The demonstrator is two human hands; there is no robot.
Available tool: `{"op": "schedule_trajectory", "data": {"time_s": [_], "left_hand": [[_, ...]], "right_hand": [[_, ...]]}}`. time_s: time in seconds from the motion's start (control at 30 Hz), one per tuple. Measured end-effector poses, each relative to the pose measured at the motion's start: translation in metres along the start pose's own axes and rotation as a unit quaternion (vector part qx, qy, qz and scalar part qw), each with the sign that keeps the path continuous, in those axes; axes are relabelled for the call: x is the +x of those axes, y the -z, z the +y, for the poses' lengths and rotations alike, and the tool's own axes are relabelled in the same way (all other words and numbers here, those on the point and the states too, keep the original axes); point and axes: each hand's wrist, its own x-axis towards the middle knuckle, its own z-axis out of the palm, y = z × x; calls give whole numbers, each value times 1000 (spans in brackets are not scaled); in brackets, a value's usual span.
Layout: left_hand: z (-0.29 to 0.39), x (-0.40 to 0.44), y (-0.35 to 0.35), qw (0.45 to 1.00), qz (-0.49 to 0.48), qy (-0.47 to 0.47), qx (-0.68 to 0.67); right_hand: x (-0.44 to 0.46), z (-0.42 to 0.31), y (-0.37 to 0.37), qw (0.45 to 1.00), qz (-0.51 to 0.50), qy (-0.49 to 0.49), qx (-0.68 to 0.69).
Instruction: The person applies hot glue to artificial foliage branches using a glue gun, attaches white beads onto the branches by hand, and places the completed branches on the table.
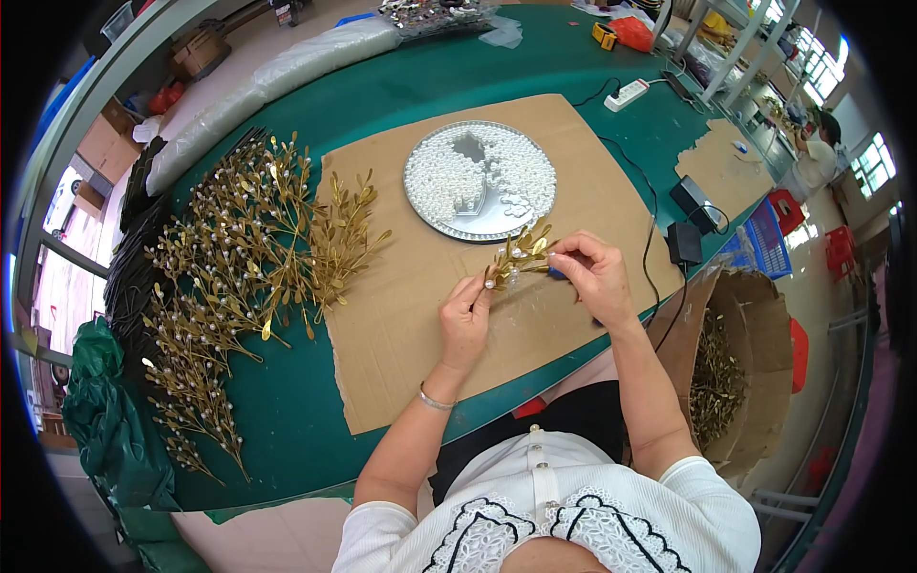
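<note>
My left hand [465,323] is closed in a pinch on a small sprig of gold artificial leaves [523,252] with white pearl beads on it. At the sprig's right end, the thumb and forefinger of my right hand [597,279] are pressed together; what lies between their tips is too small to make out. A bit of blue shows just under those fingertips. Both hands are above the cardboard sheet [401,382], close to the front rim of a round tray [465,236] of loose white pearl beads [439,172].
Beaded gold sprigs [215,277] lie piled at left, beside plainer gold sprigs [344,234]. A cardboard box [764,382] at right holds more sprigs. Black adapters [684,243] and cables run along the right edge. A power strip [627,95] lies farther back. Another person [817,162] is far right.
</note>
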Motion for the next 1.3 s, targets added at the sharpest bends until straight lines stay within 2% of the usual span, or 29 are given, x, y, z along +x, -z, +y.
{"op": "schedule_trajectory", "data": {"time_s": [0.1,0.27,0.5,0.7,0.9,0.97,1.03,1.1,1.13,1.17,1.2,1.27,1.3], "left_hand": [[-3,-1,-1,1000,6,-5,2],[-2,0,0,1000,3,-5,8],[-7,0,3,998,-13,-28,51],[-1,0,-1,1000,11,-13,11],[-9,0,2,1000,-17,16,-8],[-9,0,2,1000,-22,18,-5],[-9,0,0,999,-29,19,-3],[-11,-2,-2,989,-9,109,-102],[-13,-1,0,989,-8,109,-98],[-18,0,2,968,-15,150,-200],[-20,1,5,935,-23,188,-300],[-18,3,6,924,-23,193,-330],[-17,4,5,909,-22,200,-365]], "right_hand": [[0,-1,0,1000,-2,-24,12],[1,-3,3,998,-33,-2,-54],[2,1,1,999,-21,15,-32],[2,0,2,997,-33,10,-64],[0,2,9,998,18,48,-36],[-2,1,12,998,56,0,15],[-5,-3,16,998,56,14,2],[-10,-1,19,998,54,27,-9],[-14,5,20,998,44,-27,35],[-18,10,18,993,34,-82,79],[-23,14,11,992,34,-83,85],[-29,17,-4,977,21,-115,178],[-30,25,-9,973,-27,-116,195]]}}
